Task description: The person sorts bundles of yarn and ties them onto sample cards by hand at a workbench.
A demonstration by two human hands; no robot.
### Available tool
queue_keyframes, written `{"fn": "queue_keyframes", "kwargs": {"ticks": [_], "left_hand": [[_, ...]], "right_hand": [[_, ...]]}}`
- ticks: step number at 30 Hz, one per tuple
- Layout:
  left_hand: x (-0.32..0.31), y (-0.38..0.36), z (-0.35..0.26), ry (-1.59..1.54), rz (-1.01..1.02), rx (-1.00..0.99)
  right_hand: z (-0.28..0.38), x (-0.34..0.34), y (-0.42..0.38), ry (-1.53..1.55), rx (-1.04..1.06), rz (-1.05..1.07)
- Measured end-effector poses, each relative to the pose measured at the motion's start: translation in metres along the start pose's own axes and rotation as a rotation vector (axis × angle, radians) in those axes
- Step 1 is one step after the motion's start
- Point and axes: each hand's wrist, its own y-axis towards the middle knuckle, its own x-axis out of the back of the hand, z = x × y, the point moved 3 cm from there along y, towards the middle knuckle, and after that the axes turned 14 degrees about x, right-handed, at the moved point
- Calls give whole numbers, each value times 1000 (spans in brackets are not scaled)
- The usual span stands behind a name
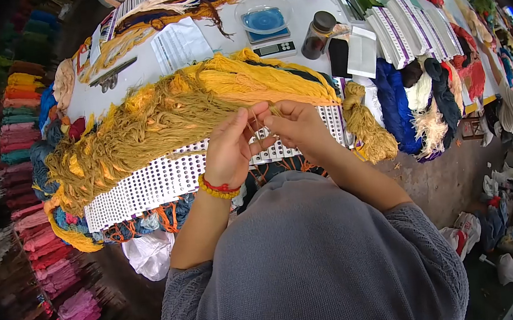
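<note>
Both hands are close together over the front of the table. My left hand [228, 147], with red and yellow bands at its wrist, has its fingers pinched around a thin olive strand. Just right of it, my right hand [299, 129] pinches the same kind of thread between thumb and fingers. Behind them lies a large pile of olive-brown yarn [153, 124], with bright yellow yarn [241, 77] further back. White cards with rows of dark holes [147, 187] stick out below the pile. An olive skein [365, 126] hangs over the table edge at the right.
A digital scale [275, 48] with a clear dish, a dark jar [319, 34], a paper sheet [180, 45] and metal scissors-like tool [112, 76] are behind the yarn. Stacked white cards [409, 31] and blue skeins [396, 105] are at the right. Coloured yarn shelves [25, 134] stand left.
</note>
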Motion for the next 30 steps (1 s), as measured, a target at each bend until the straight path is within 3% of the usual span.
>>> {"fn": "queue_keyframes", "kwargs": {"ticks": [9,30], "left_hand": [[4,6,8,9,-2,50],[0,6,10,26,52,61]], "right_hand": [[-3,-10,-2,-38,43,104],[-5,-10,-5,7,100,-18]]}}
